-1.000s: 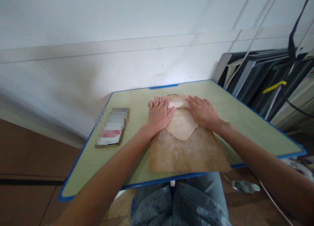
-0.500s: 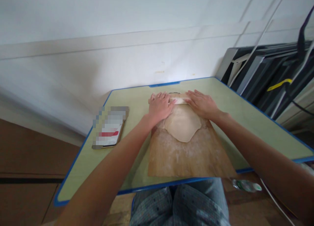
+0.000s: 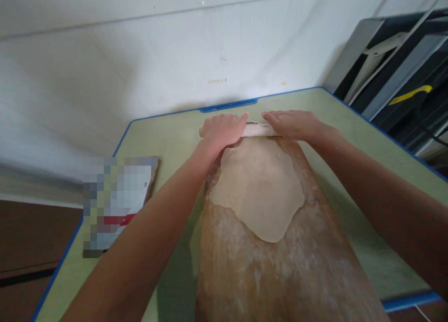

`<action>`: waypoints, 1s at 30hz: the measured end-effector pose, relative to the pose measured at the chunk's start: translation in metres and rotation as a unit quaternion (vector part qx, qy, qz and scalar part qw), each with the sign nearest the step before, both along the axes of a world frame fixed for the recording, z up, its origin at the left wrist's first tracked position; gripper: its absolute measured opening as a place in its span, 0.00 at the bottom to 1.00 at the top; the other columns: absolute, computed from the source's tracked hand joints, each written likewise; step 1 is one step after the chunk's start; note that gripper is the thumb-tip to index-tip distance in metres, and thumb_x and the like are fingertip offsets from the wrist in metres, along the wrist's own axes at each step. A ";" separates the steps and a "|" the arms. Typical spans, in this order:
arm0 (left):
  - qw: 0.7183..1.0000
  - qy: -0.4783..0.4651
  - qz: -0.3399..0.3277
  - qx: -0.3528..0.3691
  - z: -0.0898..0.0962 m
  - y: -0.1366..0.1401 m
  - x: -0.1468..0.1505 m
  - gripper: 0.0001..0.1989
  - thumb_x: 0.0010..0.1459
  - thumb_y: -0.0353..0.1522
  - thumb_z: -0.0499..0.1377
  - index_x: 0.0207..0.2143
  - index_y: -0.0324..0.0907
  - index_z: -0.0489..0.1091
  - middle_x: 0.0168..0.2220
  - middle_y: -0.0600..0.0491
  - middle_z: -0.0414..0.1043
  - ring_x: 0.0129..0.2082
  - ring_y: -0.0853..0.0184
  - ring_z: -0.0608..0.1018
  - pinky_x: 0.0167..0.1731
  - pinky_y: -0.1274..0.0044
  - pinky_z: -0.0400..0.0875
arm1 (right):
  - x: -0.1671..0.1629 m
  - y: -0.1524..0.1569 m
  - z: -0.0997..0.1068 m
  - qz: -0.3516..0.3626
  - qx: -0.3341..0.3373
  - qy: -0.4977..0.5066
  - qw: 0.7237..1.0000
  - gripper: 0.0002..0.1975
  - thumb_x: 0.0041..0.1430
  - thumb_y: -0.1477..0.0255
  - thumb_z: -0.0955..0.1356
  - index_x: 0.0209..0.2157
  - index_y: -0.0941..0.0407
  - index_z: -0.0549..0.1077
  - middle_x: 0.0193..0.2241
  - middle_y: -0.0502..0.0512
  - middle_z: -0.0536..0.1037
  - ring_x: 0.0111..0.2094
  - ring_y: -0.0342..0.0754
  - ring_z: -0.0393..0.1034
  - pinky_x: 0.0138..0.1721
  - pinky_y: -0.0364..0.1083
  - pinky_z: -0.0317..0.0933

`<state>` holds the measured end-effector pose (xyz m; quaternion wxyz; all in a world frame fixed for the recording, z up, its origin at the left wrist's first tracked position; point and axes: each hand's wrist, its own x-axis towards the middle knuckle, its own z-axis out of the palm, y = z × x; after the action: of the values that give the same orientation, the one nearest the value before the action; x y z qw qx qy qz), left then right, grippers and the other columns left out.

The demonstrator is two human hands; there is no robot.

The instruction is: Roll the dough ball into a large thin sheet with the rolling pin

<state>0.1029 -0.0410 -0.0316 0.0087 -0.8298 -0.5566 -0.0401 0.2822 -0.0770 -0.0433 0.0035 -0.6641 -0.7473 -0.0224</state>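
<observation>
Rolling pin lies under 2 hands near dough.

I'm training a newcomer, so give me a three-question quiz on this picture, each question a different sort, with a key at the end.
1. True or false: the left hand and right hand are both on the rolling pin.
2. What lies directly under the dough? A) a cloth B) the wooden board C) a metal tray
3. Fill in: the edging of the table is ____.

Key: 1. True; 2. B; 3. blue.
</observation>
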 end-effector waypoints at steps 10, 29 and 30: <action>1.000 -0.013 0.014 0.023 0.000 -0.010 0.001 0.31 0.64 0.45 0.36 0.41 0.39 0.75 0.42 0.42 0.75 0.44 0.53 0.75 0.42 0.64 0.67 | -0.008 -0.012 0.003 -0.005 0.035 -0.044 0.998 0.22 0.64 0.67 0.50 0.47 0.54 0.69 0.49 0.59 0.73 0.46 0.55 0.69 0.37 0.53 0.63; 0.982 -0.021 -0.073 0.171 -0.015 -0.102 -0.035 0.22 0.65 0.38 0.42 0.56 0.37 0.60 0.62 0.40 0.54 0.60 0.56 0.60 0.57 0.63 0.53 | -0.027 -0.102 -0.014 0.024 0.158 0.038 0.986 0.24 0.65 0.65 0.53 0.56 0.62 0.62 0.59 0.61 0.61 0.60 0.54 0.53 0.57 0.58 0.49; 0.982 -0.022 -0.079 0.170 -0.015 -0.105 -0.037 0.23 0.64 0.38 0.43 0.56 0.36 0.60 0.62 0.40 0.53 0.60 0.56 0.60 0.58 0.63 0.52 | -0.028 -0.105 -0.014 0.027 0.162 0.037 0.986 0.24 0.65 0.65 0.53 0.56 0.62 0.61 0.59 0.62 0.61 0.60 0.55 0.53 0.57 0.58 0.48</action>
<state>0.0662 -0.1457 -0.0465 0.1342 -0.8564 -0.4746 -0.1525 0.2544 -0.1822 -0.0572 0.1397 -0.6348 -0.7506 -0.1184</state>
